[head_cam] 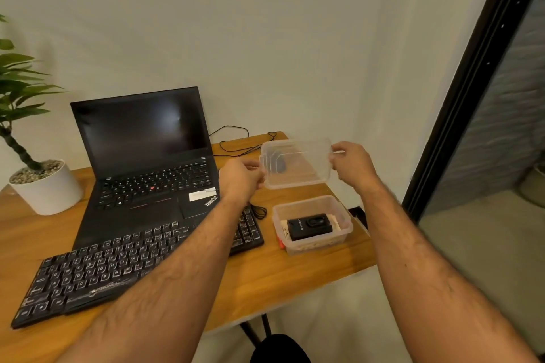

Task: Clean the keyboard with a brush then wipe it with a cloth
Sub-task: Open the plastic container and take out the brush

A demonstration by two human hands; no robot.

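Keyboard (129, 268) is my landmark: black, lying slantwise along the front of the wooden desk (283, 280), untouched as far as I can judge. Far left of it and further back, a potted plant (44, 183); directly behind it, an open laptop (144, 156) with a dark screen. Crossing above the keyboard's right end, the left hand (240, 178) pinches the left edge of a clear plastic lid (296, 163), fingers curled on the rim. Lid is held in the air, tilted, apart from its box. Right of the keyboard, just beside its right end, sits the open clear container (312, 224) holding a black object (309, 225); I cannot tell whether that is the brush, and I see no cloth. Furthest right, the right hand (352, 166) grips the lid's other edge the same way. My judgement: step in hand is getting the tools out. To do it well, set the lid down flat behind the container, clear of the cable (241, 141), then lift the contents straight up so the light box does not slide.
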